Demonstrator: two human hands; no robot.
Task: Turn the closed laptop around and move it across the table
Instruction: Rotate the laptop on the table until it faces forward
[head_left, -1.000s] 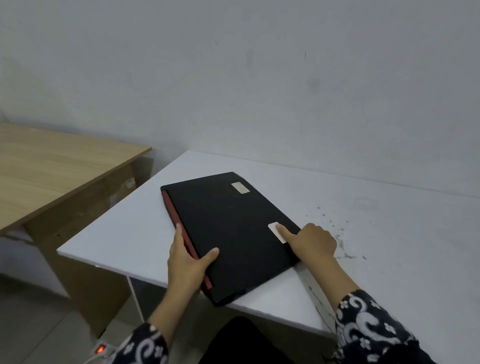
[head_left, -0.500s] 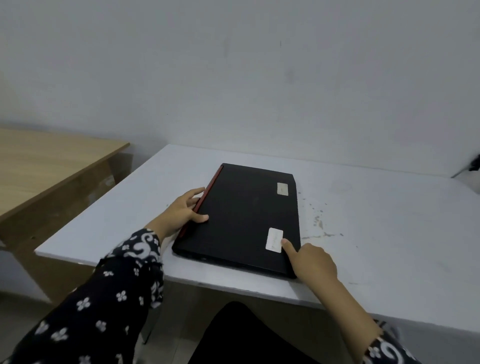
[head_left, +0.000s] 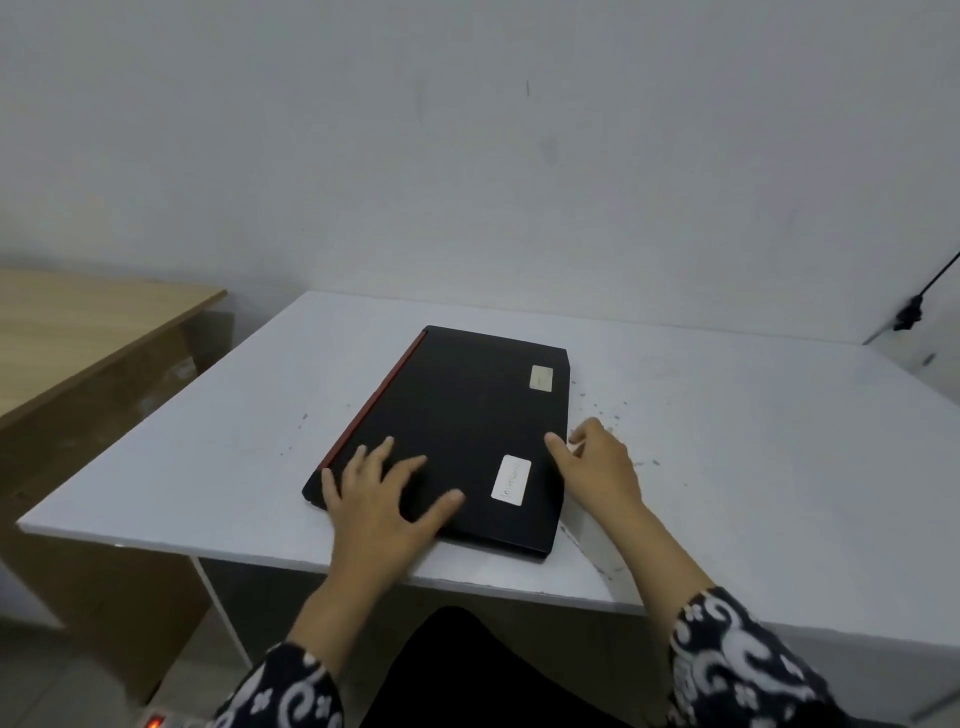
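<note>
On the white table (head_left: 727, 467) the closed laptop (head_left: 457, 415) now lies swung round, red edge leftward, near the front edge, so the turn looks nearly done, the left hand (head_left: 384, 499) spread flat on its lid and the right hand (head_left: 602, 462) loosely open against its right edge.

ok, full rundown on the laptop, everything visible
The laptop is closed, matte black, with a red strip along its left long edge and two pale stickers on the lid, one far right, one near right. It lies flat on the white table, long axis running away from the person, near corner close to the table's front edge. The left hand rests flat on the near lid; the right hand touches the right edge.
</note>
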